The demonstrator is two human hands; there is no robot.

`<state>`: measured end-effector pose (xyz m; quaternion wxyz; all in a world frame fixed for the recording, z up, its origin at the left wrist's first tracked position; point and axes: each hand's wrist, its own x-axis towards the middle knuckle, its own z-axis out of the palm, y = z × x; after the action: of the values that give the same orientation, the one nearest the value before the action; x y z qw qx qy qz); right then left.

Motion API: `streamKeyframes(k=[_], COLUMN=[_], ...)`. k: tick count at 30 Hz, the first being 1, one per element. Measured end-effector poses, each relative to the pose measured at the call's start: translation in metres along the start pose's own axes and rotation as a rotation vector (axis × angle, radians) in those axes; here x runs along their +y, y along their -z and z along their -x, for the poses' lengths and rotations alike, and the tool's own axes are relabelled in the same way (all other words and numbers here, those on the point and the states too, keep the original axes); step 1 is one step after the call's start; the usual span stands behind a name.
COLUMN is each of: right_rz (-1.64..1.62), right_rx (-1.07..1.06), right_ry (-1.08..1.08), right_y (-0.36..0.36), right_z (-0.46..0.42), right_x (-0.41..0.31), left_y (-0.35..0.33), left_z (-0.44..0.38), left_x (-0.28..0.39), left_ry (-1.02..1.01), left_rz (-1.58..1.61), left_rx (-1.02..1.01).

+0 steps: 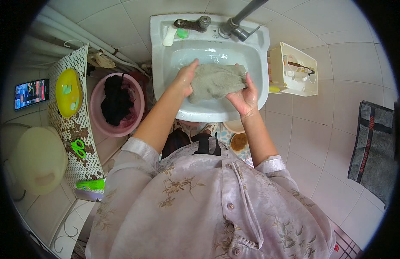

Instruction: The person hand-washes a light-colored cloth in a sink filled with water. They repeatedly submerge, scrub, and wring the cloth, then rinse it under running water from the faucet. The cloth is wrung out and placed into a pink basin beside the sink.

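A grey-green cloth [216, 81], looking wet, is stretched between my two hands above the basin of a white ceramic sink [200, 115]. My left hand [186, 77] holds its left end, thumb pointing up along the edge. My right hand [245, 98] grips the lower right corner between thumb and fingers. Some water shows in the basin behind the cloth. On the sink's back ledge are a stained old tap [191, 24], a grey metal mixer tap [234, 29], a white bar [169, 36] and a green piece, perhaps soap [182, 33].
Left of the sink, a pink basin [95, 121] holds dark clothes. A rusty perforated shelf [89, 129] carries a yellow dish [68, 105] and green-handled scissors [78, 149]. A phone [32, 94] is beyond it. At right are a cream wall box [298, 90] and a hanging grey towel [374, 149].
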<state>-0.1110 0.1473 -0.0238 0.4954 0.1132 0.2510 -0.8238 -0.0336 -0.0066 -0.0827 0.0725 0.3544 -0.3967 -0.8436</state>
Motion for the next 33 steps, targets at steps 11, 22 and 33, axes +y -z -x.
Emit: streamKeyframes(k=[11, 22, 33], right_rz=[0.315, 0.097, 0.162], right_rx=[0.482, 0.21, 0.223], right_ry=[0.18, -0.09, -0.083], right_y=[-0.025, -0.023, 0.006], right_z=[-0.028, -0.015, -0.01], right_x=[0.054, 0.033, -0.032], left_y=[-0.045, -0.026, 0.044], left_z=[0.003, -0.022, -0.001], left_x=[0.003, 0.002, -0.001], left_ry=[-0.37, -0.394, -0.207], left_rz=[-1.083, -0.872, -0.357], left_rx=[0.262, 0.122, -0.359])
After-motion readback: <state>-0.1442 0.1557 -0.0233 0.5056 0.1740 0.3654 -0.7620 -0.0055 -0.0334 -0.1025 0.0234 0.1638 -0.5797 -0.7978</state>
